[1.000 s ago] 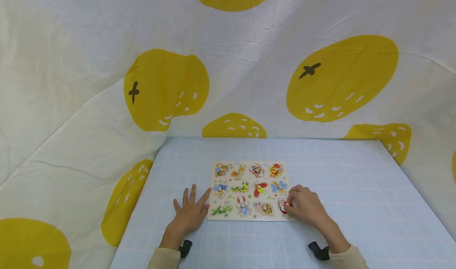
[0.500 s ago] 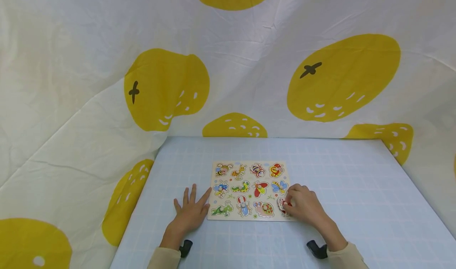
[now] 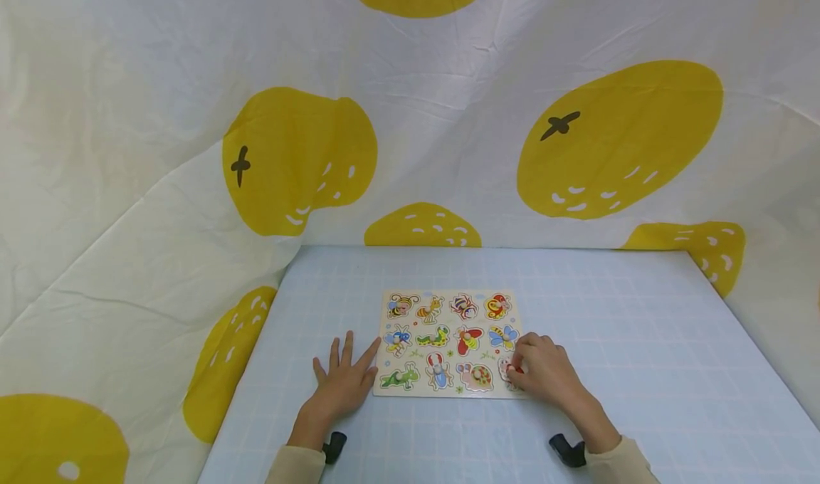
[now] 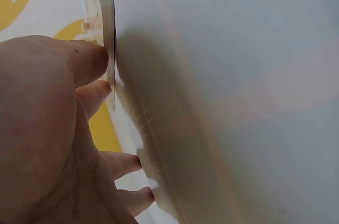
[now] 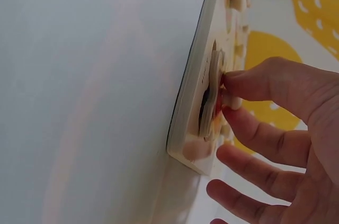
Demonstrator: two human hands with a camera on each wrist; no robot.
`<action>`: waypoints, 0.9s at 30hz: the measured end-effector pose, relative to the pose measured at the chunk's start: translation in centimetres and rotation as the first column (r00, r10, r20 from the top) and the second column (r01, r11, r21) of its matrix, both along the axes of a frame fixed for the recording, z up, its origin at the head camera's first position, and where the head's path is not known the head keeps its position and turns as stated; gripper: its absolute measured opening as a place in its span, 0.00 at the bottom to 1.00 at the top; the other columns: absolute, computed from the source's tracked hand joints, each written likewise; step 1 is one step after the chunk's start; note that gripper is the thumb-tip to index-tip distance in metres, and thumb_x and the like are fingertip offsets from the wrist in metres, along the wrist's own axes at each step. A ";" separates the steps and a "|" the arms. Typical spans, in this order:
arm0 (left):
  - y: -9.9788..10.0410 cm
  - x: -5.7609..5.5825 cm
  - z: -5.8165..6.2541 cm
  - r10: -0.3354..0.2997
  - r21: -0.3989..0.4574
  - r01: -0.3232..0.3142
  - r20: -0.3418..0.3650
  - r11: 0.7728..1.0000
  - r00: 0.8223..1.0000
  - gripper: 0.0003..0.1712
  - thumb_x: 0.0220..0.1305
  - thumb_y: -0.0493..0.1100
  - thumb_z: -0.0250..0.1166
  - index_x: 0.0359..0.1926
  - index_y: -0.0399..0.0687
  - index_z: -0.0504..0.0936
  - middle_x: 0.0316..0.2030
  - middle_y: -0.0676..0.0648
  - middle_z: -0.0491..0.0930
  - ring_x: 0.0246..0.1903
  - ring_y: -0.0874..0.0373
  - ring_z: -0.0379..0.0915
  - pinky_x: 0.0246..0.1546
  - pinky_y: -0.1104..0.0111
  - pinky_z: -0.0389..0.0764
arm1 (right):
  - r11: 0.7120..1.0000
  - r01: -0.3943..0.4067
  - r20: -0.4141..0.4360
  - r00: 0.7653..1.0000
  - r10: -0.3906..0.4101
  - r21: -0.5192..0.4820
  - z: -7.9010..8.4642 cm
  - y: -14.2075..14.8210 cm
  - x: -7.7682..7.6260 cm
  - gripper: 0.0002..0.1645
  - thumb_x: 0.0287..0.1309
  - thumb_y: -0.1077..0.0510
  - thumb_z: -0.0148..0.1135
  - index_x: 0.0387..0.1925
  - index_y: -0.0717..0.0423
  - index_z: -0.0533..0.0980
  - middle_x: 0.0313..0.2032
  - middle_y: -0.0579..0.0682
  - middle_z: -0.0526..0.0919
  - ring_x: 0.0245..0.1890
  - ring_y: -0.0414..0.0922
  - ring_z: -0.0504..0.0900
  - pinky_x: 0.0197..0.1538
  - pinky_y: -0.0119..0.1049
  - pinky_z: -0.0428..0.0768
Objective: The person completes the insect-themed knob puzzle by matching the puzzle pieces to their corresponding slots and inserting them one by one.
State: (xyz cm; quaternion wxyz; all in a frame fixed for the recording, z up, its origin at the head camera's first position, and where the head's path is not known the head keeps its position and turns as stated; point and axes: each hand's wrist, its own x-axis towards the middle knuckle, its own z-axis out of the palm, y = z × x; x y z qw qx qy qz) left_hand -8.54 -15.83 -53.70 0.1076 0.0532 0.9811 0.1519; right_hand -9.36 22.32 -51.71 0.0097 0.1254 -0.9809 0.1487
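A wooden knob puzzle board (image 3: 419, 393) with colourful insect pieces lies flat on the table. My right hand (image 3: 547, 371) is over its near right corner. Thumb and index finger pinch the small knob of a red-and-white puzzle piece (image 3: 506, 368), mostly hidden by the fingers in the head view. In the right wrist view this piece (image 5: 211, 99) sits proud of the board face, with a dark recess showing behind it. My left hand (image 3: 341, 386) rests on the table with fingers spread, thumb and index fingertip at the board's left edge (image 4: 107, 28).
Several other pieces fill the board, among them a pink snail piece (image 3: 474, 376) and a blue-winged piece (image 3: 502, 337) near the right hand. A pale blue checked cloth (image 3: 640, 342) covers the table. Behind hangs a white curtain (image 3: 442, 149) with yellow fruit shapes.
The right hand has shifted very slightly left with the red-and-white piece, whose tilt has changed a little. The left hand has stayed at the board's edge.
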 end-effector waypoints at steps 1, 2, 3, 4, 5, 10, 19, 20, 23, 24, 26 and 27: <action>0.0 0.0 0.0 -0.001 0.003 0.001 0.000 1.000 1.000 0.32 0.76 0.54 0.53 0.77 0.67 0.59 0.77 0.32 0.40 0.74 0.29 0.29 0.60 0.25 0.32 | 1.000 0.001 0.000 1.000 -0.001 0.001 0.0 0.0 0.0 0.17 0.48 0.50 0.76 0.17 0.42 0.73 0.44 0.53 0.81 0.44 0.54 0.76 0.39 0.52 0.76; 0.0 0.0 0.0 0.000 0.006 0.000 0.002 1.000 1.000 0.32 0.76 0.54 0.53 0.77 0.67 0.59 0.77 0.32 0.40 0.74 0.29 0.29 0.60 0.25 0.31 | 1.000 0.001 0.000 1.000 -0.001 0.005 0.0 -0.1 0.0 0.17 0.48 0.50 0.76 0.17 0.42 0.73 0.44 0.53 0.81 0.44 0.54 0.76 0.39 0.52 0.76; 0.0 0.0 0.0 0.001 0.008 -0.001 0.005 1.000 1.000 0.32 0.76 0.54 0.53 0.77 0.67 0.59 0.77 0.32 0.40 0.74 0.29 0.29 0.60 0.25 0.31 | 1.000 0.001 0.002 1.000 -0.001 0.008 0.1 -0.1 0.0 0.17 0.48 0.50 0.76 0.17 0.43 0.73 0.44 0.53 0.81 0.43 0.54 0.76 0.39 0.53 0.76; 0.0 0.0 0.0 0.002 0.007 -0.002 0.008 1.000 1.000 0.32 0.76 0.54 0.53 0.77 0.67 0.59 0.77 0.32 0.40 0.74 0.29 0.28 0.60 0.25 0.31 | 1.000 0.000 0.003 1.000 0.000 0.012 0.1 -0.1 0.0 0.18 0.48 0.50 0.76 0.17 0.43 0.73 0.44 0.53 0.81 0.43 0.54 0.76 0.39 0.53 0.76; 0.0 0.0 0.0 0.002 0.008 -0.002 0.009 1.000 1.000 0.32 0.76 0.54 0.53 0.77 0.67 0.59 0.77 0.32 0.40 0.74 0.29 0.28 0.60 0.25 0.31 | 1.000 0.001 0.005 1.000 -0.001 0.017 0.1 -0.2 0.0 0.18 0.48 0.49 0.76 0.17 0.43 0.73 0.44 0.53 0.81 0.43 0.54 0.76 0.40 0.53 0.76; 0.0 0.0 0.0 0.004 0.005 -0.004 0.012 1.000 1.000 0.32 0.76 0.54 0.53 0.77 0.67 0.59 0.77 0.32 0.40 0.74 0.29 0.28 0.61 0.25 0.31 | 0.999 0.018 0.012 1.000 -0.019 0.032 0.0 -0.4 0.1 0.19 0.48 0.49 0.76 0.17 0.43 0.72 0.44 0.54 0.81 0.43 0.54 0.76 0.41 0.54 0.77; 0.1 0.2 0.0 0.011 0.011 -0.012 0.013 1.000 1.000 0.32 0.76 0.54 0.53 0.77 0.67 0.59 0.77 0.33 0.40 0.74 0.29 0.28 0.61 0.25 0.31 | 0.999 0.042 0.021 0.999 -0.043 0.024 -0.3 -0.5 0.2 0.20 0.48 0.49 0.77 0.16 0.43 0.72 0.44 0.53 0.80 0.43 0.54 0.76 0.41 0.53 0.76; 0.1 0.2 0.0 0.011 0.011 -0.011 0.012 1.000 1.000 0.32 0.76 0.54 0.53 0.77 0.67 0.59 0.77 0.33 0.40 0.74 0.29 0.28 0.61 0.25 0.31 | 0.999 0.043 0.023 0.999 -0.043 0.024 -0.3 -0.5 0.3 0.20 0.49 0.49 0.77 0.16 0.43 0.72 0.44 0.53 0.80 0.43 0.54 0.75 0.41 0.53 0.76; 0.1 0.1 0.1 0.004 0.006 -0.004 0.013 1.000 1.000 0.32 0.76 0.54 0.52 0.77 0.67 0.58 0.77 0.33 0.39 0.74 0.29 0.28 0.61 0.25 0.31 | 0.999 0.044 0.027 0.999 -0.045 0.018 -0.1 -0.6 0.3 0.20 0.49 0.50 0.77 0.16 0.44 0.72 0.44 0.54 0.80 0.43 0.54 0.75 0.40 0.52 0.76; 0.1 0.1 0.1 0.003 0.007 -0.003 0.013 1.000 1.000 0.32 0.76 0.54 0.52 0.77 0.67 0.58 0.77 0.33 0.39 0.74 0.29 0.28 0.61 0.25 0.31 | 0.999 0.045 0.028 0.999 -0.046 0.015 -0.1 -0.7 0.3 0.20 0.49 0.50 0.76 0.16 0.44 0.72 0.44 0.53 0.80 0.42 0.54 0.75 0.40 0.52 0.76; 0.0 0.1 0.2 0.002 0.018 -0.002 0.013 1.000 1.000 0.32 0.76 0.54 0.52 0.77 0.67 0.58 0.77 0.32 0.39 0.74 0.29 0.28 0.61 0.25 0.30 | 0.999 0.049 0.029 0.998 -0.050 0.010 0.0 -0.8 0.4 0.19 0.49 0.50 0.76 0.16 0.44 0.72 0.44 0.53 0.80 0.42 0.54 0.75 0.39 0.52 0.76; 0.0 0.1 0.2 0.001 0.021 -0.001 0.014 1.000 1.000 0.32 0.76 0.54 0.52 0.77 0.67 0.58 0.77 0.32 0.39 0.74 0.29 0.27 0.61 0.25 0.30 | 0.999 0.052 0.033 0.998 -0.052 0.005 0.1 -0.8 0.4 0.19 0.49 0.50 0.76 0.17 0.44 0.72 0.44 0.54 0.80 0.42 0.54 0.75 0.39 0.52 0.76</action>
